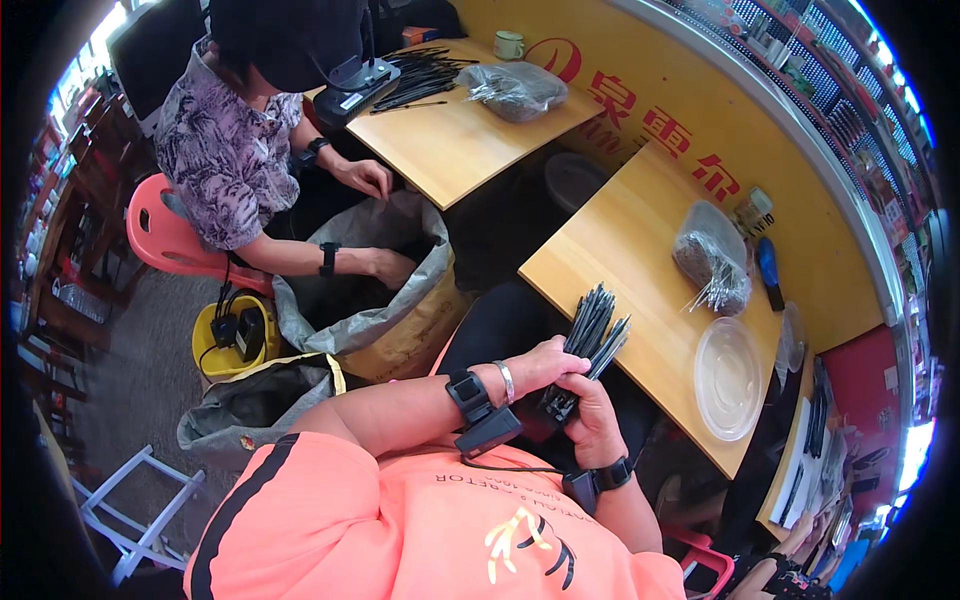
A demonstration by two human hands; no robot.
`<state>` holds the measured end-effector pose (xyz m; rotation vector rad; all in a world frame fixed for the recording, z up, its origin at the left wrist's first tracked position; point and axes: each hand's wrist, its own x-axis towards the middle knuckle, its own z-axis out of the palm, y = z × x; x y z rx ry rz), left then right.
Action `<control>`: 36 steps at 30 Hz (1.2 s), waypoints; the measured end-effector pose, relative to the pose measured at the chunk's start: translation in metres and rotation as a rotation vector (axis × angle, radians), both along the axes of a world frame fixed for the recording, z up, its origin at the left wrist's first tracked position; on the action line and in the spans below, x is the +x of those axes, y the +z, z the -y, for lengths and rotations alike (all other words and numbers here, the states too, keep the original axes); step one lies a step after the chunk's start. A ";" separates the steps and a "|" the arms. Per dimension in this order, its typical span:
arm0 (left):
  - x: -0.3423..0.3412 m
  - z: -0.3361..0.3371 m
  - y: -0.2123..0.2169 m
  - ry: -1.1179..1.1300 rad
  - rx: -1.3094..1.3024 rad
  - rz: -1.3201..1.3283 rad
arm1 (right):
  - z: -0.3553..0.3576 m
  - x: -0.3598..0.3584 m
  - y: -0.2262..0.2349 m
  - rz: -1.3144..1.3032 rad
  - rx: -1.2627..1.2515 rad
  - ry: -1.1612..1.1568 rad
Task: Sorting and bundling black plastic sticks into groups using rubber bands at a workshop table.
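Over the near edge of the right table, a bundle of thin black rods (592, 330) with some paler strands stands tilted in my hands. My left hand (535, 368) is closed around its left side, fingers wrapped on the rods. From the right, my right hand (597, 415) grips the lower part of the same bundle. The rods' lower ends show just below my fingers. Beyond the bundle, a clear plastic bag of thin wiry pieces (712, 258) lies on the table, with a round clear plastic lid (728, 378) nearer to me.
Across from me a person in a patterned shirt (225, 150) reaches into a large woven sack (400, 325). Another sack (260, 405) and a yellow bucket (270, 355) stand at left. The far table (450, 165) carries black rods (425, 75) and a bag (515, 90).
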<state>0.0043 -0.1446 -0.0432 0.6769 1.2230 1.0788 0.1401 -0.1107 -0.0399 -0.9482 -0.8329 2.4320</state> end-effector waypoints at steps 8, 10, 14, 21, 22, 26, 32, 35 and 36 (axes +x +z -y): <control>-0.008 -0.009 -0.030 -0.021 0.069 -0.099 | 0.003 -0.004 0.000 -0.011 0.026 -0.004; -0.012 -0.011 -0.030 -0.023 0.094 -0.160 | 0.000 -0.008 -0.004 -0.009 0.013 0.000; -0.006 -0.003 -0.004 -0.061 0.092 -0.179 | 0.004 -0.002 -0.013 -0.047 -0.075 -0.101; 0.001 -0.010 0.003 -0.088 0.121 -0.372 | 0.003 0.004 -0.013 -0.106 -0.087 -0.139; 0.001 -0.010 0.004 -0.080 0.122 -0.370 | 0.001 0.004 -0.019 -0.117 -0.089 -0.150; -0.001 -0.015 -0.002 -0.074 0.151 -0.184 | -0.005 0.006 -0.020 -0.181 -0.152 -0.094; -0.018 -0.020 -0.004 -0.220 0.142 -0.086 | -0.005 0.003 -0.009 -0.256 -0.129 -0.062; -0.020 -0.023 0.010 -0.267 0.152 -0.120 | -0.007 0.003 -0.007 -0.283 -0.098 -0.079; -0.022 -0.023 0.017 -0.285 0.097 -0.006 | -0.006 0.004 -0.005 -0.282 -0.087 -0.046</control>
